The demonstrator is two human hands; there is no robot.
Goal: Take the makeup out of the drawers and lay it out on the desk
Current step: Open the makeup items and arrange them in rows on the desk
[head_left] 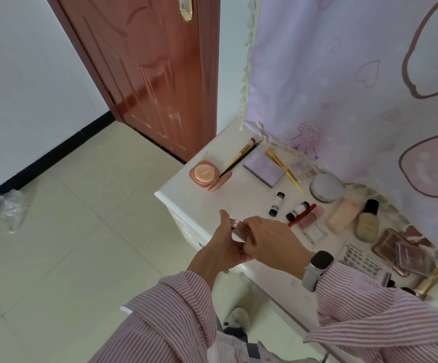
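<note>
Gripping a half-hidden clear case, both hands, contents unreadable

Lying bare: table stretch between cushion compact and small tubes; crowding the right side: bottles, palettes.

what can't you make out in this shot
Head view only:
- Item held in both hands: mostly covered by the right hand and left hand; type unclear.
- Drawers: hidden under the desk top and sleeves.
- Gold item at the desk's right end: partly hidden by the sleeve.
- Label on the tubes: too small.
</note>
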